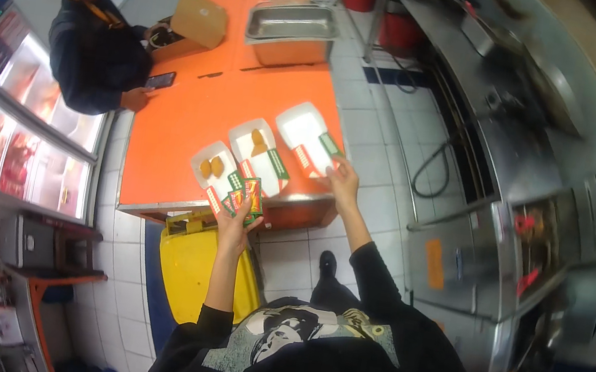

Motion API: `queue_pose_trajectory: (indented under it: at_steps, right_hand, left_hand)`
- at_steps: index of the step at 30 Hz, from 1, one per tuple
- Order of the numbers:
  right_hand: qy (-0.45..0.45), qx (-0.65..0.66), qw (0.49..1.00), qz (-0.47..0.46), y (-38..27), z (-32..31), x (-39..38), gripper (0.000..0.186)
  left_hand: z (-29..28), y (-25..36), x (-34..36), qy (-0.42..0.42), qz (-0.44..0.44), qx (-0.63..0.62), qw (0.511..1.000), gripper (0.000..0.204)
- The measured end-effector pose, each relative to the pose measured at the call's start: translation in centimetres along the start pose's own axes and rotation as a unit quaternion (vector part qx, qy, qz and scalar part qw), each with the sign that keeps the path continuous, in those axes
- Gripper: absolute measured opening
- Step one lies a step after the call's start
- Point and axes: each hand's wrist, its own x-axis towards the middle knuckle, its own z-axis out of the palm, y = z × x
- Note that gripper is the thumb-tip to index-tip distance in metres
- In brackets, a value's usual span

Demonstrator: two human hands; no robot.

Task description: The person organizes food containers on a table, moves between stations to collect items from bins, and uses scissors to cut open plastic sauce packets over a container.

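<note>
My left hand (233, 232) is closed round a fan of red, green and yellow sauce sachets (252, 196), held at the near edge of the orange table. My right hand (344, 184) pinches the near right edge of an open takeaway box (299, 126), whose white inside shows no food. In the middle lies a second open takeaway box (241, 136) with brown fried pieces (257, 141) in it. To its left, a third box (200, 154) holds fried pieces (217, 166) too. The sachets partly cover this box's red and green flap.
A co-worker (92, 40) stands at the left of the orange table (182, 111), beside an open cardboard box (199, 20) and a phone (161, 79). A steel pan (292, 23) sits at the far end. Below the near edge is a yellow bin (212, 269). Steel kitchen equipment (448, 262) lines the right.
</note>
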Motion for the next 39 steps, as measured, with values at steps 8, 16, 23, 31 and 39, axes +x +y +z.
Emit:
queue_pose_trajectory:
  at_steps: [8,16,23,31,39]
  right_hand:
    - [-0.155,-0.305,0.919,-0.195,-3.5,4.3,0.4,0.033]
    - [-0.23,-0.187,0.95,0.095,-1.4,12.3,7.8,0.028]
    - [-0.355,-0.342,0.868,-0.058,2.5,17.9,5.9,0.048]
    - [-0.164,-0.264,0.949,0.052,3.1,13.7,6.5,0.018]
    - [-0.078,-0.577,0.78,-0.229,0.4,9.9,13.2,0.009]
  left_hand:
    - [7.1,-1.1,4.2,0.036,0.024,0.078,0.996,0.039]
    - [0.4,0.2,7.8,0.112,-0.023,-0.056,0.992,0.035]
    - [-4.5,3.4,9.9,0.084,0.051,0.009,0.995,0.036]
    - [-7.6,2.4,13.0,0.161,0.205,0.495,0.829,0.023]
    - [-8.7,4.6,13.8,0.034,0.266,0.664,0.698,0.033]
